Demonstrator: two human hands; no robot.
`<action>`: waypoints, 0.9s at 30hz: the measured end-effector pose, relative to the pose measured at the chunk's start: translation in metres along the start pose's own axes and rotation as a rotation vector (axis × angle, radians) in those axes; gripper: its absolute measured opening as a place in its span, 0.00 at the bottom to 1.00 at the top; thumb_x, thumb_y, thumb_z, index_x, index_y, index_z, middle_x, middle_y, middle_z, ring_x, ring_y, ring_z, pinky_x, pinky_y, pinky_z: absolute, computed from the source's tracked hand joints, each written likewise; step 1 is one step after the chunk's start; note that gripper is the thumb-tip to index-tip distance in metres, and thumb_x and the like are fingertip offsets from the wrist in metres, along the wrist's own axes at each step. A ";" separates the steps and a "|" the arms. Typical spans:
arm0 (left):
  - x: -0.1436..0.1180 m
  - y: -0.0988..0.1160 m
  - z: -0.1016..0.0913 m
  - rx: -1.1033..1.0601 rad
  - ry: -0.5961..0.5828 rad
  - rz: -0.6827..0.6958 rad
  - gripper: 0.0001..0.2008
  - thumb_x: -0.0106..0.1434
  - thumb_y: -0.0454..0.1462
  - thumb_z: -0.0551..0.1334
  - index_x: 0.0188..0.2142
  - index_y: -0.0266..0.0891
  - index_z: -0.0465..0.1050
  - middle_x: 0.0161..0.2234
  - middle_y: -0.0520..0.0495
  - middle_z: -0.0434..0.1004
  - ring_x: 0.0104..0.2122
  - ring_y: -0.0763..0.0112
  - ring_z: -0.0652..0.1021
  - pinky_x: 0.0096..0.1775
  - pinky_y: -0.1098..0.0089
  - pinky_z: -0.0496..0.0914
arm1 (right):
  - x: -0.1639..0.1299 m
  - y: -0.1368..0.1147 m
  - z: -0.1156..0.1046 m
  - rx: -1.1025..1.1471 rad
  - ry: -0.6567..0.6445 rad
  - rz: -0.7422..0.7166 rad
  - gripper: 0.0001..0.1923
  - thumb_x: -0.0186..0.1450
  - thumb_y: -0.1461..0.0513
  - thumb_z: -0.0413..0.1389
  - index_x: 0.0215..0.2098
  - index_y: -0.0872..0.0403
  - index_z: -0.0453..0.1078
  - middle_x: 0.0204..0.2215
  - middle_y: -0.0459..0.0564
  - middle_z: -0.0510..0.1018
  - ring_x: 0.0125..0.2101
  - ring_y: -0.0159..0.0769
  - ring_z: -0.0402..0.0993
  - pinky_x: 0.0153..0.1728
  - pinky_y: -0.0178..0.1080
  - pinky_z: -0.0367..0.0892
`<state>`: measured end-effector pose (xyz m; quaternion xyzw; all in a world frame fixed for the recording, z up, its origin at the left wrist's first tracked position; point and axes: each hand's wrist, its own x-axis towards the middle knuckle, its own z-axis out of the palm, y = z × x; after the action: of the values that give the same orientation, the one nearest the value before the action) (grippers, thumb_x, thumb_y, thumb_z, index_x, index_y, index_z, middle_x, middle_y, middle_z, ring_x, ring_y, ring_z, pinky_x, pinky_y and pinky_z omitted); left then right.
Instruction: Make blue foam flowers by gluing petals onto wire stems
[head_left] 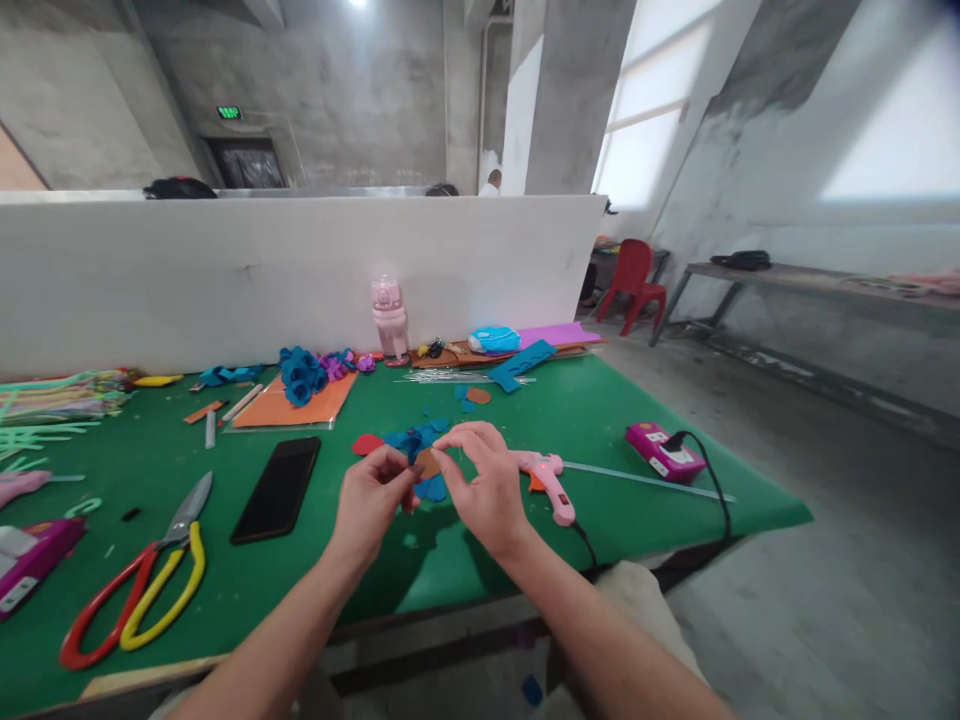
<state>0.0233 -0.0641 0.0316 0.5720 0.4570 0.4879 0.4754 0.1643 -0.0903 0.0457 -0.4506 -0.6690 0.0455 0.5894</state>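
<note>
Between my two hands is a small round brown felt-like piece point(428, 463). My left hand point(373, 492) is closed with thumb and fingers pinching its left edge. Thumb and forefinger of my right hand point(486, 482) pinch close to its upper right edge. Blue cut pieces point(433, 489) lie under and behind the hands, partly hidden. A red piece point(367, 444) rests just beyond my left hand. To the right of my right hand, a pink hot glue gun point(553, 484) lies on its side with a long clear glue stick point(637, 477) in its back.
On the green table point(247, 600) lie red-and-yellow-handled scissors point(169, 570), a black phone point(277, 490) and a purple power strip point(665, 452). Blue flowers point(301, 374), a pink bottle point(390, 320) and thin wires point(457, 377) are farther back, before a white partition point(187, 280).
</note>
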 end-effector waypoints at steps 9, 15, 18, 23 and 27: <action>-0.004 0.002 0.002 0.181 -0.040 -0.012 0.11 0.51 0.41 0.63 0.22 0.37 0.64 0.17 0.55 0.70 0.12 0.79 0.66 0.14 0.78 0.58 | 0.005 0.009 -0.003 -0.026 -0.029 0.064 0.04 0.59 0.63 0.55 0.34 0.52 0.69 0.33 0.49 0.74 0.38 0.38 0.68 0.41 0.41 0.63; -0.004 -0.002 0.001 0.351 -0.040 0.086 0.10 0.52 0.41 0.61 0.22 0.38 0.64 0.16 0.54 0.70 0.13 0.78 0.68 0.17 0.77 0.60 | 0.004 0.009 -0.001 -0.035 -0.036 0.071 0.01 0.59 0.64 0.55 0.31 0.52 0.68 0.31 0.48 0.74 0.36 0.37 0.68 0.40 0.40 0.63; -0.004 -0.001 0.001 0.361 -0.038 0.091 0.10 0.53 0.41 0.61 0.21 0.38 0.64 0.16 0.54 0.70 0.13 0.78 0.68 0.17 0.77 0.60 | 0.004 0.009 0.000 -0.048 -0.042 0.063 0.02 0.59 0.66 0.54 0.29 0.52 0.68 0.30 0.47 0.74 0.36 0.37 0.68 0.40 0.40 0.62; -0.003 -0.001 0.000 0.317 -0.041 0.058 0.11 0.53 0.42 0.60 0.21 0.38 0.64 0.17 0.54 0.71 0.12 0.78 0.68 0.16 0.77 0.60 | 0.001 0.010 0.001 -0.088 -0.063 0.009 0.03 0.59 0.65 0.54 0.28 0.52 0.68 0.29 0.47 0.74 0.35 0.36 0.68 0.40 0.40 0.61; -0.003 -0.003 -0.002 0.331 -0.023 0.082 0.10 0.53 0.41 0.60 0.22 0.38 0.64 0.17 0.54 0.71 0.13 0.77 0.68 0.17 0.77 0.60 | 0.000 0.010 0.002 -0.083 -0.031 0.038 0.01 0.59 0.64 0.54 0.31 0.53 0.67 0.30 0.48 0.74 0.34 0.36 0.68 0.38 0.39 0.62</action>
<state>0.0209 -0.0669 0.0280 0.6663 0.5017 0.4183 0.3597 0.1682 -0.0839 0.0396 -0.4865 -0.6708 0.0356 0.5587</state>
